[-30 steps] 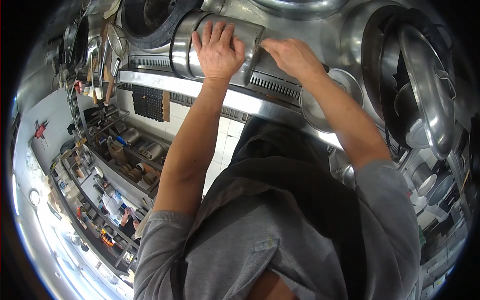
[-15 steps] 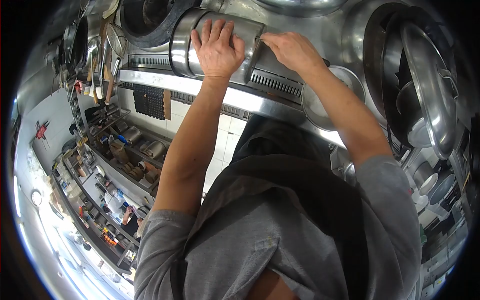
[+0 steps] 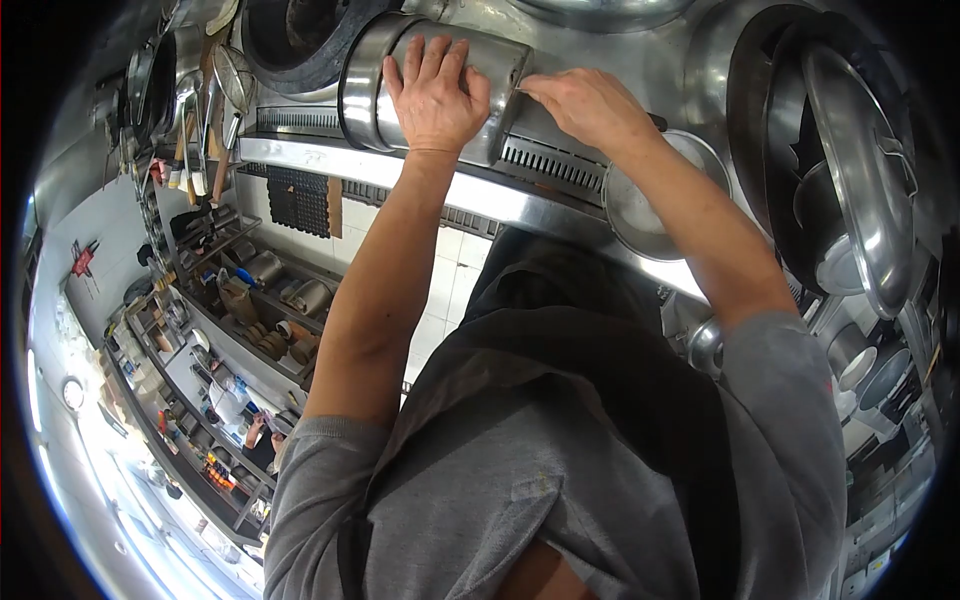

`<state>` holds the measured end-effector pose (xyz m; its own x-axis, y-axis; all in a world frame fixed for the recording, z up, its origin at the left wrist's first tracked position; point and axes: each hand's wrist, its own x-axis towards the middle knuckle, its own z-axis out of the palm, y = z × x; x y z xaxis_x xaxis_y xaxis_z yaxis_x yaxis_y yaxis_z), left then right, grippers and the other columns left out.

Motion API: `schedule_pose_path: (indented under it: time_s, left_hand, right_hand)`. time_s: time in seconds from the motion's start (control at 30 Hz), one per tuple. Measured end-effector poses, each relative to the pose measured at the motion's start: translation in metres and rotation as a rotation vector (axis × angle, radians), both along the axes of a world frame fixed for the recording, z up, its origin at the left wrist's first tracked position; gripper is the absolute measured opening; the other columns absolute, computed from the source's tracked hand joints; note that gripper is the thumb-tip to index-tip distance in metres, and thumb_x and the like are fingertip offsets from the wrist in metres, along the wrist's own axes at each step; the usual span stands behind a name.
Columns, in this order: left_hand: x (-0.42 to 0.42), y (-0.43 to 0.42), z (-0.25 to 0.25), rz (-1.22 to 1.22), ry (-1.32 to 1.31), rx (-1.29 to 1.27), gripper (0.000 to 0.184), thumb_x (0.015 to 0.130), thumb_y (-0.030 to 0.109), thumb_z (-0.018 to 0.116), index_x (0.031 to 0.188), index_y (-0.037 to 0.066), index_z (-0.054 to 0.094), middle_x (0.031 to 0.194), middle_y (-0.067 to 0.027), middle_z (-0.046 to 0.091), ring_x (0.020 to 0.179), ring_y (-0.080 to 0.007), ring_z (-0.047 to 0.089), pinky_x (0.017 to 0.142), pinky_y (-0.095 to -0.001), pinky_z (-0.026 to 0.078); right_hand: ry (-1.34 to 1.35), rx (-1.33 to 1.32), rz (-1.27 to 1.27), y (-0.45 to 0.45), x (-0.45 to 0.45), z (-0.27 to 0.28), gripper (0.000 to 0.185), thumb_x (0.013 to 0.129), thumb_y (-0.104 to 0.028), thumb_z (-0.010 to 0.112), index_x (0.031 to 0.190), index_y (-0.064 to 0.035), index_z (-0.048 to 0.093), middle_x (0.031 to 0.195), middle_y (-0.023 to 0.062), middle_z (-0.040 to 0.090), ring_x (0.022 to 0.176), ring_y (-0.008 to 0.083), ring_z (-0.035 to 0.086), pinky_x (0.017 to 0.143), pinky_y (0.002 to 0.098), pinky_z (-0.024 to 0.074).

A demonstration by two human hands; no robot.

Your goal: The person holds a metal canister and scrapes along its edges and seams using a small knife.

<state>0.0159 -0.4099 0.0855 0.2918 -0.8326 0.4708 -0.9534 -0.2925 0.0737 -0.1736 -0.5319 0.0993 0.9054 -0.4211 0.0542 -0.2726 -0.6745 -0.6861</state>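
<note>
A steel pot point(image 3: 490, 75) lies on its side on the metal counter, its base facing right. My left hand point(image 3: 437, 97) rests flat on the pot's wall with fingers spread. At the edge of the base, my right hand point(image 3: 590, 105) is pinched, thumb and fingers together; what it holds there is too small to make out. A round pan or lid point(image 3: 645, 205) sits just below my right forearm.
A large dark wok ring point(image 3: 300, 40) is at upper left. Ladles and a strainer point(image 3: 234, 80) hang farther left. Dark woks and a steel lid point(image 3: 850, 170) stand at right. Another person's hands point(image 3: 262, 432) show in the lower left background.
My right hand moves slightly along the pot's base edge, its fingers shifting a little. My left hand stays pressed on the wall.
</note>
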Motion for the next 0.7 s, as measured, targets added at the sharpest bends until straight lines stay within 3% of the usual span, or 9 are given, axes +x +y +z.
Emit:
schedule_pose_path:
  time_s: [0.4,0.47,0.7]
  left_hand:
    - [0.0,-0.001,-0.002,0.0,-0.016,-0.019,0.032,0.085,0.026,0.06,0.108,0.013,0.077,0.122,-0.0045,0.07,0.128,-0.034,0.058,0.113,-0.0638,0.031]
    - [0.0,-0.001,-0.002,0.001,-0.011,-0.018,0.032,0.085,0.026,0.06,0.108,0.013,0.077,0.121,-0.0045,0.07,0.128,-0.0339,0.058,0.113,-0.0637,0.031]
    - [0.0,-0.001,-0.002,0.003,-0.014,-0.017,0.032,0.084,0.027,0.061,0.108,0.013,0.077,0.121,-0.0044,0.07,0.128,-0.0338,0.058,0.113,-0.0636,0.031]
  right_hand:
    - [0.072,0.043,-0.021,-0.002,0.003,0.001,0.023,0.1,-0.023,0.059,0.115,-0.0133,0.074,0.097,0.0171,0.074,0.091,0.0408,0.068,0.079,0.05,0.0548]
    - [0.036,0.074,-0.164,-0.006,0.007,-0.008,0.023,0.1,-0.024,0.059,0.114,-0.0127,0.073,0.097,0.0181,0.073,0.092,0.0422,0.068,0.08,0.0498,0.0548]
    - [-0.098,0.207,-0.258,0.016,0.014,-0.033,0.022,0.101,-0.027,0.059,0.11,-0.0106,0.071,0.096,0.0193,0.073,0.09,0.0443,0.067,0.079,0.0495,0.0547]
